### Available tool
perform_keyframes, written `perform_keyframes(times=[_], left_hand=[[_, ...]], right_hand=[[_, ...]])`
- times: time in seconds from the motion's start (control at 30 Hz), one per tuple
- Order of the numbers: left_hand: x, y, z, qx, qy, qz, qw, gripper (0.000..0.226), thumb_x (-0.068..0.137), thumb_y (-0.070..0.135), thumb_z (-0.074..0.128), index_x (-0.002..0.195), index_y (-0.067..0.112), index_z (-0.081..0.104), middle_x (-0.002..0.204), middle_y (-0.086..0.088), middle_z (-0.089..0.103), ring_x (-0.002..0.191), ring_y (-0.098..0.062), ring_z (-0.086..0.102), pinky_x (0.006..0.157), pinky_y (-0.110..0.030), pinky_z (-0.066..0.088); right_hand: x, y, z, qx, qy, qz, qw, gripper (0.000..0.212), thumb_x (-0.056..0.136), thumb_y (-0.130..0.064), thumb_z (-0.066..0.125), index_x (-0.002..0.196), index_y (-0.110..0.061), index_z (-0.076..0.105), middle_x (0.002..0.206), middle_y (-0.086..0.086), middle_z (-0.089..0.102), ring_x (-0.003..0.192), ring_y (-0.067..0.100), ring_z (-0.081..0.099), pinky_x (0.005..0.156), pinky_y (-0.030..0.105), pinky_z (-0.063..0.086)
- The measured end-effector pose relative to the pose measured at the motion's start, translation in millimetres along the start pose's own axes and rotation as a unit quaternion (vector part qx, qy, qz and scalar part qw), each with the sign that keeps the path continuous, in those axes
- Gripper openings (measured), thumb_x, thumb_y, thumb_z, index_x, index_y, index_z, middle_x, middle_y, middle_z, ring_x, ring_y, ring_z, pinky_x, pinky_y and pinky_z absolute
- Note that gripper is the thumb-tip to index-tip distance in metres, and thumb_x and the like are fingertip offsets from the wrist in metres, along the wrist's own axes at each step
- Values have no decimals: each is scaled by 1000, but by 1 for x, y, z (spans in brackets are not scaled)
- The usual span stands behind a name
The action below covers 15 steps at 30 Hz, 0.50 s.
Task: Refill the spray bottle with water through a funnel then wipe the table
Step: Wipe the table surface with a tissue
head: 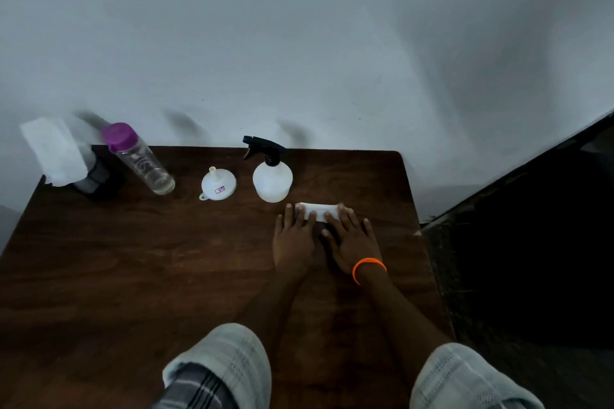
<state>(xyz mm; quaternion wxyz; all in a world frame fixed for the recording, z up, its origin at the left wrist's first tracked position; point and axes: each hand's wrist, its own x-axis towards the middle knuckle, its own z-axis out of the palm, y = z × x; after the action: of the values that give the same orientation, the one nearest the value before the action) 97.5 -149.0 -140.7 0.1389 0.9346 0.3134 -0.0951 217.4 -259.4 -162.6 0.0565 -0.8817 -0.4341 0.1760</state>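
Fingers of both hands lie flat and slightly spread, pressing a folded white tissue (320, 211) against the table (133, 259); nothing is pinched or gripped. The left hand (294, 236) covers the tissue's near-left corner, and the right hand (354, 237), with an orange band (368, 267) at its wrist, covers its right half. The tissue sits toward the table's far right, at about 1 o'clock from the table's centre.

The spray bottle (272, 183), white with a black trigger head (262, 148) screwed on, stands upright at 11 o'clock from the tissue, just beside it. The funnel (218, 184) rests inverted, spout up, at 9 o'clock from the spray bottle. A clear water bottle (141, 161) with a purple cap (117, 137) stands further along at 9 o'clock; it appears nearly empty. At the far-left corner a dark holder (94, 178) carries more white tissue (54, 153).

Judged from the capped sprayer and set-aside funnel, refilling appears done and wiping or folding is in hand.

Risks: a forward stroke toward 12 o'clock could strike the spray bottle and tip it, since it stands directly beyond the fingertips. A sweep toward 3 o'clock could carry the tissue over the near table edge. Wiping leftward would meet the funnel, light and easily knocked, then the tall water bottle. These three items obstruct the table's far strip.
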Motion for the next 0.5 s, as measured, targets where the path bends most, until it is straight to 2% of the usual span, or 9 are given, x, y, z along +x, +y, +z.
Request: perform_keyframes(times=[0.23, 0.5], left_hand=[[22, 29, 0, 38, -11, 61, 997, 62, 100, 31, 44, 159, 24, 25, 168, -8, 17, 156, -30, 1, 125, -49, 12], [-36, 54, 9, 30, -59, 67, 996, 60, 102, 37, 38, 159, 27, 22, 169, -5, 9, 156, -28, -4, 125, -49, 9]], right_hand=[[-12, 42, -11, -14, -4, 22, 1000, 58, 103, -58, 24, 158, -41, 17, 170, -4, 3, 156, 13, 1, 125, 47, 2], [-85, 50, 5, -4, -22, 41, 999, 62, 101, -63, 17, 159, -41, 8, 170, -2, 0, 156, 16, -4, 125, 45, -1]])
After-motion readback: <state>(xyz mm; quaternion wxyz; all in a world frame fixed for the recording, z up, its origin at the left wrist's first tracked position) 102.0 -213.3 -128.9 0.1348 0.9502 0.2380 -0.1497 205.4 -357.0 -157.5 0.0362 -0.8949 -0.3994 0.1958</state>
